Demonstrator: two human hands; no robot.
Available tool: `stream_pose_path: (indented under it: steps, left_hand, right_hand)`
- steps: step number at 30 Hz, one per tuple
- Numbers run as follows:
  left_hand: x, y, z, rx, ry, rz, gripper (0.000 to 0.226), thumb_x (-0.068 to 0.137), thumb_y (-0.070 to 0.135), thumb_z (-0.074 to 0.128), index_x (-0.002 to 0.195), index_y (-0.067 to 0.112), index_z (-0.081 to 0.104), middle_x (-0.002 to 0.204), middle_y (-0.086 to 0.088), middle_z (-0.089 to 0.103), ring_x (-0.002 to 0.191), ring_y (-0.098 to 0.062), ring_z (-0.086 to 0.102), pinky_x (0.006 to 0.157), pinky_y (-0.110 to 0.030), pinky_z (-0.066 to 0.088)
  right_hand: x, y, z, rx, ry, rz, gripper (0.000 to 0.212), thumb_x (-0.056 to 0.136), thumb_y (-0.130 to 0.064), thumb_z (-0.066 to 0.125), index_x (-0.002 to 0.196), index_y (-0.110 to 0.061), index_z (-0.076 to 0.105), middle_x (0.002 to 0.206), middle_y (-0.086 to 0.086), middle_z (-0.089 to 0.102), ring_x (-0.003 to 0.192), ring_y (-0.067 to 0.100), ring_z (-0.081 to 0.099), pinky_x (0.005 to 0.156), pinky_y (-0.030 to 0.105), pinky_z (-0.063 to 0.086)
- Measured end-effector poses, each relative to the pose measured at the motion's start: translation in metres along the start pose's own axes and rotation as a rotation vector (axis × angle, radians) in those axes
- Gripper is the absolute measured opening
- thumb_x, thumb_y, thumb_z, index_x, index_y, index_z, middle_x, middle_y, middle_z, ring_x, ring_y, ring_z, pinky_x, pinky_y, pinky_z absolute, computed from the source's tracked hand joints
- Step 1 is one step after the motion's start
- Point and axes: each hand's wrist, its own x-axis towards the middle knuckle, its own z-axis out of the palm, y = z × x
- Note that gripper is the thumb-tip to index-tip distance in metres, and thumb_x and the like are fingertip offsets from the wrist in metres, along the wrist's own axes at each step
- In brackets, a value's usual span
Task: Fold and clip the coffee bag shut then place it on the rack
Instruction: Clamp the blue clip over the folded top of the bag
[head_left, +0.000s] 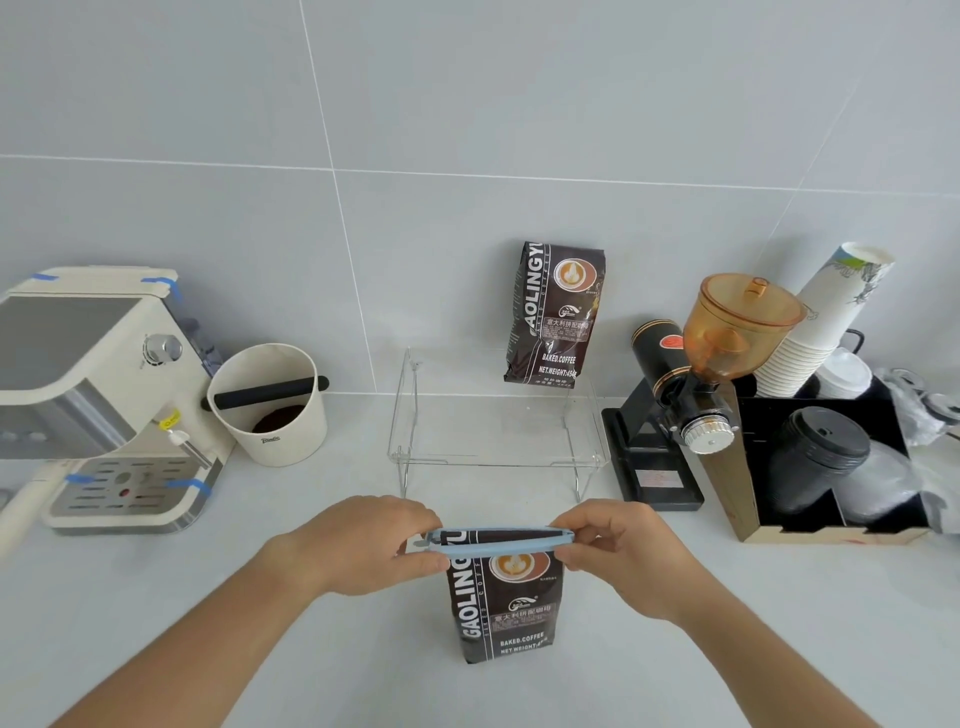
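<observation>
- While clipping is under way, standing upright near the front edge of the counter (156, 597): coffee bag (506, 608), top folded over, pale blue sealing clip (498, 539) lying across the fold.
- Left hand (363, 545) pinching the clip's left end, fingers closed on it just beside the bag's top corner.
- Right hand (618, 551) closed on the clip's right end, thumb and fingers around the tip.
- Cannot tell whether the clip has latched; its two arms look nearly together along their length.
- Step in hand, by judgement: clipping the fold shut; folding looks done, placing not yet begun.
- Behind the bag, toward the wall: clear acrylic rack (498, 436), with a second coffee bag (556, 317) on its back right part, leaning on the tiles.
- Next move likely calls for squeezing the clip's free end until it locks, then lifting the bag by its body and setting it on the bare left part of the rack, clear of the coffee grinder (696, 384) at the right.
</observation>
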Motion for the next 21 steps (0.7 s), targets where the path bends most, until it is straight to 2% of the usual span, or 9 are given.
stream_pose_path:
  steps: [3,6,8,12,17,21]
  left_hand:
    - [0.001,0.000,0.003,0.054,0.012,0.017,0.038,0.093,0.059,0.036,0.090,0.025,0.053,0.083,0.009,0.058,0.072,-0.012,0.046,0.062,-0.029,0.033]
    - [0.001,0.002,0.006,0.062,0.009,0.017,0.034,0.096,0.055,0.037,0.078,0.026,0.042,0.075,0.011,0.048,0.068,-0.015,0.043,0.061,-0.029,0.029]
    - [0.003,0.004,0.008,0.043,0.014,0.024,0.034,0.097,0.053,0.038,0.076,0.026,0.040,0.074,0.010,0.047,0.068,-0.016,0.043,0.060,-0.028,0.029]
    - [0.004,0.008,0.010,-0.006,0.043,0.025,0.030,0.098,0.050,0.039,0.076,0.028,0.039,0.068,0.012,0.041,0.068,-0.015,0.043,0.061,-0.028,0.031]
    - [0.002,0.009,0.011,-0.025,0.056,0.026,0.033,0.098,0.049,0.039,0.074,0.027,0.038,0.066,0.012,0.040,0.068,-0.015,0.042,0.063,-0.030,0.036]
    - [0.001,0.008,0.013,-0.042,0.086,0.015,0.034,0.097,0.049,0.041,0.072,0.027,0.038,0.063,0.012,0.039,0.065,-0.014,0.042,0.059,-0.029,0.032]
  right_hand:
    - [0.000,0.000,0.001,-0.020,0.016,-0.025,0.021,0.082,-0.007,0.077,0.088,-0.027,0.077,0.087,0.016,0.073,0.080,0.028,0.070,0.066,0.023,0.057]
    - [-0.001,0.000,0.002,-0.104,0.042,-0.070,0.028,0.083,-0.012,0.077,0.084,-0.040,0.072,0.082,0.009,0.073,0.077,0.025,0.068,0.069,0.028,0.058]
    - [-0.002,0.003,0.001,-0.184,0.067,-0.102,0.022,0.083,-0.016,0.078,0.088,-0.037,0.074,0.081,0.003,0.072,0.075,0.018,0.066,0.066,0.019,0.055]
    - [-0.001,0.007,0.001,-0.312,0.111,-0.221,0.015,0.081,-0.017,0.079,0.096,-0.017,0.078,0.072,-0.013,0.064,0.071,0.001,0.059,0.063,0.006,0.046]
    - [-0.002,0.014,0.004,-0.346,0.153,-0.325,0.010,0.081,-0.019,0.078,0.091,-0.019,0.077,0.069,-0.017,0.061,0.069,0.004,0.057,0.061,0.006,0.043]
    - [-0.001,0.017,0.006,-0.272,0.158,-0.287,0.011,0.080,-0.016,0.079,0.091,-0.020,0.078,0.067,-0.017,0.064,0.067,0.003,0.059,0.062,0.006,0.045]
